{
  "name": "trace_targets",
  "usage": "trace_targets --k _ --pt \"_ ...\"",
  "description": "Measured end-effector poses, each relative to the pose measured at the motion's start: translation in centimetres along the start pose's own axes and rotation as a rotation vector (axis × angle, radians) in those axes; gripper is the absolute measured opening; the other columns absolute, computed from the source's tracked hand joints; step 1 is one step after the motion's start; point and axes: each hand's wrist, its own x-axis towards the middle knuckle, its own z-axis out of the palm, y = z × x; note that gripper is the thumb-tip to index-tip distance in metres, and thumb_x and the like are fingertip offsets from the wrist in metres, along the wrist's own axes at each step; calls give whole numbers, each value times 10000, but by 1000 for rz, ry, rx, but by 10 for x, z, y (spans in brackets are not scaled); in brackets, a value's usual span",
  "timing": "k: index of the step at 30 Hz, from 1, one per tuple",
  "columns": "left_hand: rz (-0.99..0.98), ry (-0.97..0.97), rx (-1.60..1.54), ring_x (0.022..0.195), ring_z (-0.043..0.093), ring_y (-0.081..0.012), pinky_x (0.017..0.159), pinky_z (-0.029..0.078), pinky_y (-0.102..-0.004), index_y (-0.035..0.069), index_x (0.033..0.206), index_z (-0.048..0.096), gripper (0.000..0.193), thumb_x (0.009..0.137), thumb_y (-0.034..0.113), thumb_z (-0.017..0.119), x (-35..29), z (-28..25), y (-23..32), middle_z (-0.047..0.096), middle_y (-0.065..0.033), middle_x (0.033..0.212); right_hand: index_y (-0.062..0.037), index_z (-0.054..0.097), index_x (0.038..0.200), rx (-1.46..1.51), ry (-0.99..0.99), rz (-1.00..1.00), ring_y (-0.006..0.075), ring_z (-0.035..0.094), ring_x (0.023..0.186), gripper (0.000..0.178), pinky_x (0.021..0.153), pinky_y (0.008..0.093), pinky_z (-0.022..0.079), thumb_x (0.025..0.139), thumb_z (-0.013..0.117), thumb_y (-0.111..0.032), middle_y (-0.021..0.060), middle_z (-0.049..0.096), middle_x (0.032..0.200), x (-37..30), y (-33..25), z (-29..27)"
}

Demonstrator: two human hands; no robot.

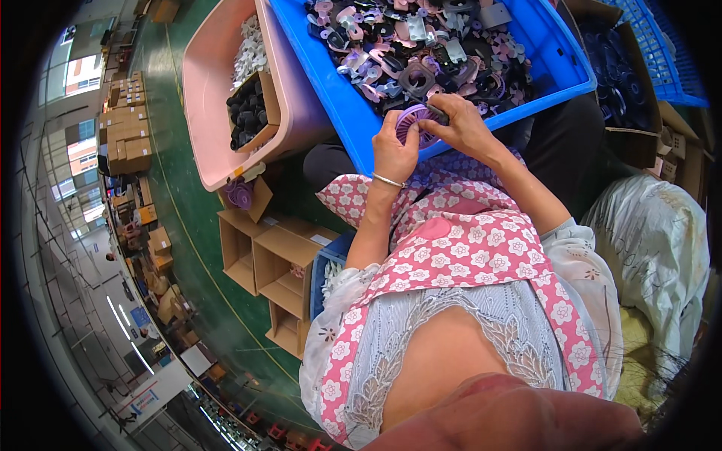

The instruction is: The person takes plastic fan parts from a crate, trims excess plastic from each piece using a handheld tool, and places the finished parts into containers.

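Over the near edge of a blue tub (519, 114), both hands meet at a purple round slatted cover (410, 119), like a small fan grille. My left hand (394, 154) is closed around its left side, with the thumb on its face. From the right, my right hand (465, 129) pinches a small dark piece (437, 114) against the cover; its exact kind is unclear. The fingers partly hide both parts. Beyond them, the tub holds a heap of pink, black, white and grey plastic parts (421, 45).
On the left stands a pink tub (197, 113) with white parts and a carton of black pieces (248, 113). Open cardboard boxes (282, 259) sit on the green floor, beside a small blue bin (320, 282). To the right are a carton of dark round parts (613, 71) and a white sack (654, 248).
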Motion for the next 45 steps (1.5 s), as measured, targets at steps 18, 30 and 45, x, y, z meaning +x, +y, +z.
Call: trace_targets --k 18,30,45 --pt "-388 47 -826 806 607 -100 677 519 -217 -9 1000 537 139 865 21 537 6 10 -16 612 -67 910 -68 599 875 778 46 616 44 470 486 199 423 208 349 801 669 -238 -9 560 621 1 9 15" --pt "-21 -130 -63 821 621 -349 707 480 -380 -2 1019 511 217 807 47 515 3 -12 -7 613 -202 877 -22 547 932 136 -243 165 266 562 670 335 605 353 423 732 707 -237 141 590 744 14 3 1" --pt "34 -19 88 843 570 -430 699 446 -462 13 994 466 217 782 -15 501 -3 2 -11 591 -236 873 -5 472 836 -48 -109 170 356 540 724 308 624 433 401 736 675 -214 179 549 764 1 -6 13"
